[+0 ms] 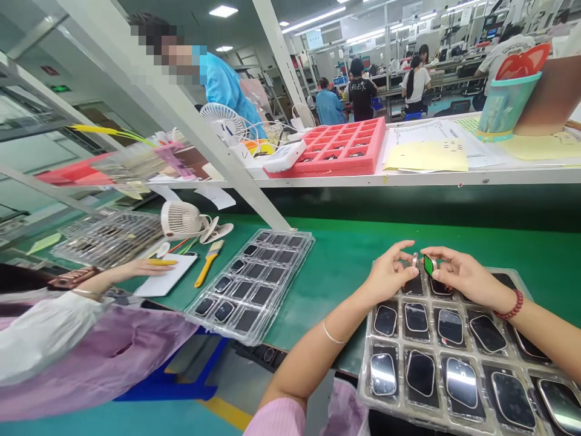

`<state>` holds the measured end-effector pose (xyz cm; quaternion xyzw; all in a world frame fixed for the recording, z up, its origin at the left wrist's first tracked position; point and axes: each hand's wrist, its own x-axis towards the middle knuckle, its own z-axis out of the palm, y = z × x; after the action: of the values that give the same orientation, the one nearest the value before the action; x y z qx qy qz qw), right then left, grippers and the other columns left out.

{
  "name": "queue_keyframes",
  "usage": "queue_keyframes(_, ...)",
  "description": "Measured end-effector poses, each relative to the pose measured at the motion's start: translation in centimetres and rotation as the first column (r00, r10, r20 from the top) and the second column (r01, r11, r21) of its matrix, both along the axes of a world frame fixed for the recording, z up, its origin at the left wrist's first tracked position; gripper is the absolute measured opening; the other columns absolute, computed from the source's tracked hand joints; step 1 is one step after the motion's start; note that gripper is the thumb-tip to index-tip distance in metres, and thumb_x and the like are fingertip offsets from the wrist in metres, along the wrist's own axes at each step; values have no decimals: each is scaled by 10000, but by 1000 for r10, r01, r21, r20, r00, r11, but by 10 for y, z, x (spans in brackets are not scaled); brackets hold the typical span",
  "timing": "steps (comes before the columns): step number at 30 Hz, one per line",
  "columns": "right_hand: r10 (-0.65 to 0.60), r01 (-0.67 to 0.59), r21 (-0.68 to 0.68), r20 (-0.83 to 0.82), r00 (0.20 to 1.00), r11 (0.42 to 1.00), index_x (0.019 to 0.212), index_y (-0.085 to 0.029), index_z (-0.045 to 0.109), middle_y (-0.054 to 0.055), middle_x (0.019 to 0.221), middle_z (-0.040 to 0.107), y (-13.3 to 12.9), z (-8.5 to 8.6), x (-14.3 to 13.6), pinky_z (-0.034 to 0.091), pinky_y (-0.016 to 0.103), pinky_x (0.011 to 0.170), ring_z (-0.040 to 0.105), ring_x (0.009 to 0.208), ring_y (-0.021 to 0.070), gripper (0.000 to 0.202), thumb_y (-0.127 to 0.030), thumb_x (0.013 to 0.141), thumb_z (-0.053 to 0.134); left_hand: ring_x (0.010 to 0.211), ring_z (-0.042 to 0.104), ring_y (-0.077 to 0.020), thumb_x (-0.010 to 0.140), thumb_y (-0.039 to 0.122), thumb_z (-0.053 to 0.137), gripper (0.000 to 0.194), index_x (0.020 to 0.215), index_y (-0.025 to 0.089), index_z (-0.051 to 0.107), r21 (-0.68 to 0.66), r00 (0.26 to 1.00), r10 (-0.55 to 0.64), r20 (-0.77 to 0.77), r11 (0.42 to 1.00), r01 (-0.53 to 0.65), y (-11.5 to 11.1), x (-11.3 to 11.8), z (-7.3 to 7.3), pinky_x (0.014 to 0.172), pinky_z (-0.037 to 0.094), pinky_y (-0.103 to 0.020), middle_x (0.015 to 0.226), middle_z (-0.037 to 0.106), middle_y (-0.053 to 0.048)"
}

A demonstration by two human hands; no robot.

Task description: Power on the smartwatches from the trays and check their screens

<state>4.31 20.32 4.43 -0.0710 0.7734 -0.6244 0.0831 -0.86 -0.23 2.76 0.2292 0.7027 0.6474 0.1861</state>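
My right hand [458, 274] pinches a smartwatch body [428, 265] whose face shows bright green. Close beside it, my left hand [391, 270] has thumb and fingers closed on a second smartwatch body [414, 259], seen nearly edge-on with a silvery rim. The two bodies are apart by a small gap. Both hands are above the far rows of a clear plastic tray [405, 351]. In its compartments lie several dark-faced watch bodies [462, 381] with pale metal rims. My hands and wrists hide part of the far rows.
To the left lies another clear tray [267, 315], partly filled with watch bodies. Beyond it are a yellow-handled brush [209, 264], a white fan [181, 219] and a co-worker's hand [152, 268] on a white pad. A shelf [417, 178] above holds a red foam tray [342, 145].
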Motion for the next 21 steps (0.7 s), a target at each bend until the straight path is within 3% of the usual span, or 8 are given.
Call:
queue_keyframes(5,28,-28,22,-12,1000,999,1216,-216,589,-77,600,405,0,-1,0,378,299,541,391,530,140,431,-379,826,672,499,462,-5,775,261,696,583,1320,195,501,-26,1000,1,-26,1000,-1,0,2,2,512,411,-185,1047,627,-56)
queue_keyframes(21,18,-8,128,-77,997,992,1269,-221,580,-59,609,468,-1,-2,3,377,304,542,423,543,150,451,-374,850,644,490,427,-9,782,297,692,506,1248,173,539,-60,997,-18,-70,998,14,0,0,-1,492,374,-187,1058,662,-65)
